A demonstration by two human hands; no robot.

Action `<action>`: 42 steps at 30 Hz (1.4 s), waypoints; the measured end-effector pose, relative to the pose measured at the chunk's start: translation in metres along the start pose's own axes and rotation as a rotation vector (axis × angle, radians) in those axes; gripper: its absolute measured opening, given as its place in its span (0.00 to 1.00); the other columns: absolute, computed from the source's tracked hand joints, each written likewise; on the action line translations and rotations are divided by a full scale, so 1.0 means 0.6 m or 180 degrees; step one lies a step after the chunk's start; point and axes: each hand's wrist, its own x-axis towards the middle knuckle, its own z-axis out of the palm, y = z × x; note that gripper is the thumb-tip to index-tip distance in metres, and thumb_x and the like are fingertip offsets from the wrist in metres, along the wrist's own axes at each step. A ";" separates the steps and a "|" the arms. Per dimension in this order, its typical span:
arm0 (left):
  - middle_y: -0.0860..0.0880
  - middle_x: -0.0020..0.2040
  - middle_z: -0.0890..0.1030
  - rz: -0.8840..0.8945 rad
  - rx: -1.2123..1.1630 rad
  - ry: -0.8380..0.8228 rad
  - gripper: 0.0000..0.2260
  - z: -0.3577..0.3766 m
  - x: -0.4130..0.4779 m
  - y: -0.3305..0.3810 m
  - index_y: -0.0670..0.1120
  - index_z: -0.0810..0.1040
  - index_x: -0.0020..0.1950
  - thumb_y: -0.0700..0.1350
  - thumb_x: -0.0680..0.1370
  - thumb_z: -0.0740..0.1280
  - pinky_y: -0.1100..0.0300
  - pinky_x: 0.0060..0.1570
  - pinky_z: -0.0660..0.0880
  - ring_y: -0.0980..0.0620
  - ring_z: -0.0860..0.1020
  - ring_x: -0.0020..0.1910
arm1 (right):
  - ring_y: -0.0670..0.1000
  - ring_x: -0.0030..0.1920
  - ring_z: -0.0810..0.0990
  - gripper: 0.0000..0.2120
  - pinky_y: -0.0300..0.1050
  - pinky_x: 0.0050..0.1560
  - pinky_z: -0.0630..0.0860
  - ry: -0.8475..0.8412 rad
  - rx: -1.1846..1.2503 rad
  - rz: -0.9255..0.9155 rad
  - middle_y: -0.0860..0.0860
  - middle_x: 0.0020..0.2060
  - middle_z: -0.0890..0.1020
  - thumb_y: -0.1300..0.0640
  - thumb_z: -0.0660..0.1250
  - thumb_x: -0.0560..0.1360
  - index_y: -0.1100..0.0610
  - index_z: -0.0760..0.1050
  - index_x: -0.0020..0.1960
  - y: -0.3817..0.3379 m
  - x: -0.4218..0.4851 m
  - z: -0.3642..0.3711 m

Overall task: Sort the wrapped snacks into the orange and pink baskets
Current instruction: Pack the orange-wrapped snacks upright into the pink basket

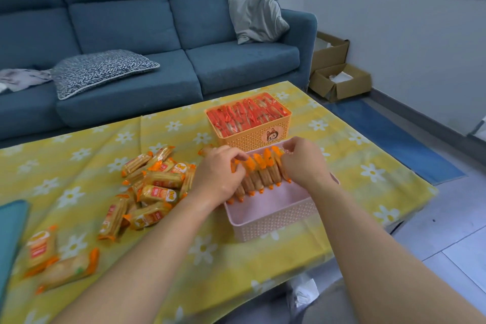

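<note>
Seen from the head camera, a low table under a yellow daisy-print cloth [79, 166] holds two baskets side by side: the orange basket [259, 137], farther away, is packed full of red-wrapped snacks [244, 116], and the pink basket [273, 221] sits nearer. Both hands reach into the pink basket, the left hand [218, 176] and right hand [305, 163] pressing from either side on a row of orange-wrapped snacks [259, 175] (fingers curled around its ends). A loose pile of orange-wrapped snacks [152, 187] lies on the cloth left of the pink basket, with a blue sofa [131, 21] behind the table.
</note>
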 end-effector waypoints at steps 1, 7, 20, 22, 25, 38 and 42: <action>0.57 0.49 0.79 -0.0021 0.0000 0.0071 0.07 -0.015 -0.013 -0.011 0.54 0.82 0.49 0.44 0.75 0.67 0.55 0.53 0.73 0.53 0.76 0.52 | 0.56 0.57 0.80 0.18 0.49 0.53 0.78 0.0083 0.0016 -0.0109 0.53 0.60 0.81 0.59 0.63 0.74 0.56 0.79 0.63 -0.016 -0.009 0.006; 0.53 0.43 0.79 -0.0635 0.0350 0.0532 0.07 -0.124 -0.117 -0.116 0.51 0.80 0.42 0.38 0.72 0.69 0.55 0.43 0.72 0.50 0.76 0.43 | 0.54 0.51 0.82 0.13 0.46 0.50 0.78 -0.0425 0.0147 -0.1092 0.53 0.51 0.86 0.62 0.64 0.75 0.57 0.83 0.55 -0.136 -0.088 0.098; 0.50 0.62 0.79 -0.0960 0.1926 -0.0631 0.22 -0.122 -0.195 -0.232 0.51 0.70 0.65 0.55 0.74 0.70 0.48 0.66 0.68 0.44 0.72 0.66 | 0.61 0.63 0.75 0.14 0.54 0.57 0.75 -0.1101 -0.1104 -0.1463 0.55 0.60 0.78 0.52 0.64 0.76 0.53 0.74 0.61 -0.225 -0.086 0.324; 0.51 0.62 0.79 -0.0997 0.1881 -0.0708 0.19 -0.131 -0.193 -0.238 0.53 0.71 0.64 0.58 0.76 0.69 0.48 0.65 0.66 0.45 0.72 0.66 | 0.60 0.63 0.77 0.16 0.53 0.58 0.76 -0.1374 -0.1184 -0.1411 0.55 0.61 0.79 0.54 0.62 0.77 0.52 0.75 0.63 -0.228 -0.080 0.341; 0.51 0.59 0.78 -0.1175 0.1218 -0.0955 0.16 -0.180 -0.182 -0.244 0.56 0.77 0.61 0.60 0.76 0.67 0.52 0.58 0.73 0.46 0.76 0.62 | 0.61 0.66 0.73 0.21 0.55 0.62 0.74 -0.1588 -0.1460 -0.1416 0.56 0.66 0.75 0.53 0.62 0.78 0.51 0.71 0.70 -0.226 -0.073 0.357; 0.54 0.51 0.76 -0.1842 0.0943 -0.2033 0.15 -0.301 -0.271 -0.328 0.55 0.71 0.48 0.59 0.65 0.68 0.56 0.50 0.76 0.50 0.77 0.51 | 0.56 0.50 0.78 0.20 0.47 0.46 0.70 -0.1390 -0.0166 -0.1091 0.51 0.48 0.79 0.47 0.71 0.72 0.54 0.66 0.56 -0.284 -0.136 0.375; 0.47 0.58 0.77 -0.1675 0.1316 -0.2197 0.22 -0.286 -0.287 -0.322 0.51 0.68 0.56 0.53 0.68 0.73 0.53 0.52 0.75 0.45 0.76 0.57 | 0.58 0.60 0.77 0.23 0.47 0.53 0.71 -0.1659 0.0050 -0.0560 0.55 0.57 0.80 0.47 0.71 0.73 0.58 0.69 0.61 -0.296 -0.170 0.420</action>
